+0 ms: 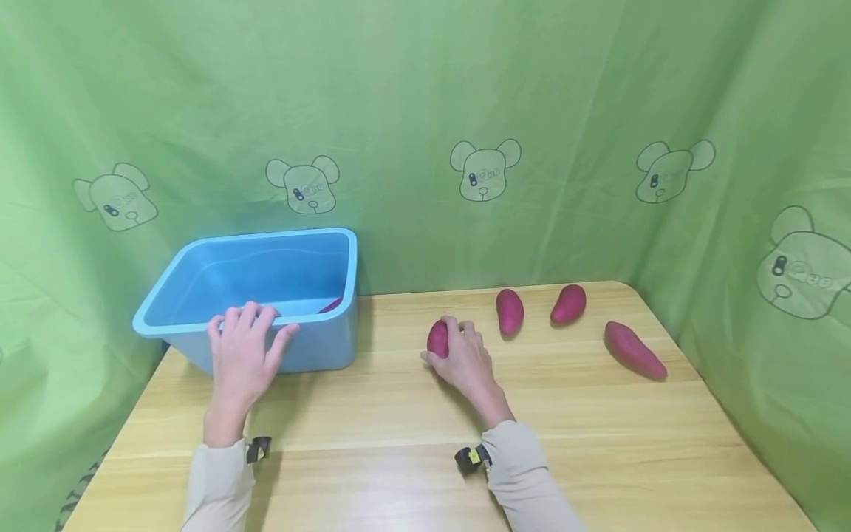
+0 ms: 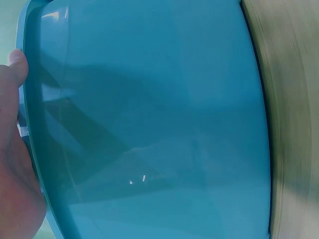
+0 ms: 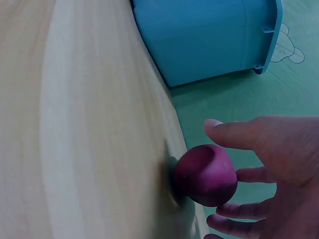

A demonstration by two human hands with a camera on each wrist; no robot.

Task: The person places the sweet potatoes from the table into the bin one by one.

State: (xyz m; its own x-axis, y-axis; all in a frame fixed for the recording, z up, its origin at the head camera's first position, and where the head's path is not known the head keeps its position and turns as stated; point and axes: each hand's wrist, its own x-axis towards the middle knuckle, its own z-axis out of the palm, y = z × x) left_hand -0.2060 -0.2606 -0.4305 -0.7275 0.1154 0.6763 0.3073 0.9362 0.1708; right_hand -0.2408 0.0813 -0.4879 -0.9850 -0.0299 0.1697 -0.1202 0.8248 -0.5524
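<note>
My right hand (image 1: 465, 358) curls its grip around a plump purple sweet potato (image 1: 437, 338) on the wooden tabletop (image 1: 399, 414), mid-table, right of the bin. I'd wrap the smooth, tapered tuber fully before lifting. My left hand (image 1: 242, 351) rests, fingers straight, on the glossy blue plastic bin (image 1: 312, 347)'s near rim, steadying it.

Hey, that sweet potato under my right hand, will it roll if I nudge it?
Probably: the sweet potato looks rounded and tapered, so it would likely roll in a curve. It seems stiff and smooth-skinned, so the right hand may want a full wrap.
</note>
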